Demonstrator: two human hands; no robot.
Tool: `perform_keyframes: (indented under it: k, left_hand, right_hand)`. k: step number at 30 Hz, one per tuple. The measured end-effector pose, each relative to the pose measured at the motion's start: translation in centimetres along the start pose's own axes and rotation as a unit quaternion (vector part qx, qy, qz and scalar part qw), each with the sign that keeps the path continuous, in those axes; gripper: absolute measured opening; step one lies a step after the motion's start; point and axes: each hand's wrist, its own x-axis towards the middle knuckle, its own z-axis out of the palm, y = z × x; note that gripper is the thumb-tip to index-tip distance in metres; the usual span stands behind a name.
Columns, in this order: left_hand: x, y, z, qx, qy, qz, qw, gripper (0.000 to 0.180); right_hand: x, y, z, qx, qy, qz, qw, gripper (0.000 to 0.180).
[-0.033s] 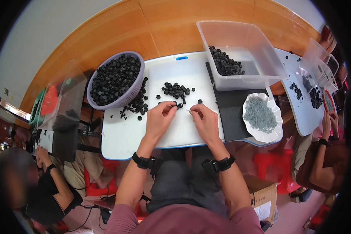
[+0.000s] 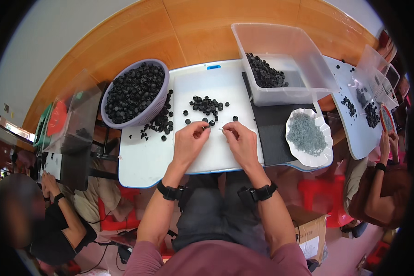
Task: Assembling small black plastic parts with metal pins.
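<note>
My left hand (image 2: 190,141) is closed in a pinch above the white board; what its fingertips hold is mostly hidden. A small round black cap (image 2: 212,123) is right at those fingertips, and whether it is held or lies on the board I cannot tell. Facing it a short gap away, my right hand (image 2: 241,143) pinches a thin, pale pin (image 2: 221,129) that points left toward the cap. Just beyond both hands lies a loose pile of black caps (image 2: 208,106), with several single ones scattered around it.
At left, a purple basket (image 2: 162,99) heaped with black caps has more spilled beside it. A clear plastic bin (image 2: 290,97) with caps stands at back right. A white scalloped plate (image 2: 325,158) of thin grey pins sits on a black mat (image 2: 273,138). Co-workers sit on both sides.
Almost nothing differs. The table and its contents sit very slightly higher and more to the left in the picture; both hands keep their pinch.
</note>
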Motion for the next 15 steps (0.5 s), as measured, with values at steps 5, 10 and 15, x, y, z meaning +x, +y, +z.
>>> perform_keyframes:
  k: [5,10,15]
  left_hand:
    - [-1.6,0.0,1.5,-0.022,0.007,0.011,1.000,0.025]
    - [-1.9,-0.5,1.6,-0.023,0.001,0.040,0.999,0.026]
    - [-2.0,-0.6,1.9,-0.006,0.003,0.075,0.997,0.025]
  right_hand:
    - [-0.1,0.1,0.3,0.019,-0.031,-0.004,0.999,0.011]
    - [-0.2,0.1,0.4,-0.006,-0.048,-0.027,0.998,0.011]
    - [-0.3,0.2,0.3,-0.038,-0.052,-0.051,0.997,0.011]
